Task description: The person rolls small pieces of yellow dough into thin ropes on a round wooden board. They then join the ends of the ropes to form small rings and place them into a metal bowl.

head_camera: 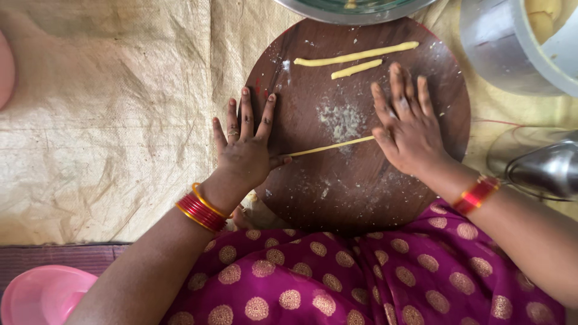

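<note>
A round dark wooden board (361, 180) lies in front of me, dusted with flour. A thin yellow dough rope (331, 146) stretches across it between my hands. My left hand (245, 144) lies flat with fingers spread on the board's left edge, its thumb touching the rope's left end. My right hand (404, 123) presses flat, fingers together, on the rope's right end. Two finished dough ropes lie at the far side of the board: a long one (355, 55) and a shorter one (356, 69).
A metal bowl (355, 9) sits beyond the board. A steel pot (512, 48) holding yellow dough stands at the top right, a shiny steel vessel (542, 171) at the right. A woven beige mat (108, 120) covers the floor. A pink plastic tub (42, 295) sits bottom left.
</note>
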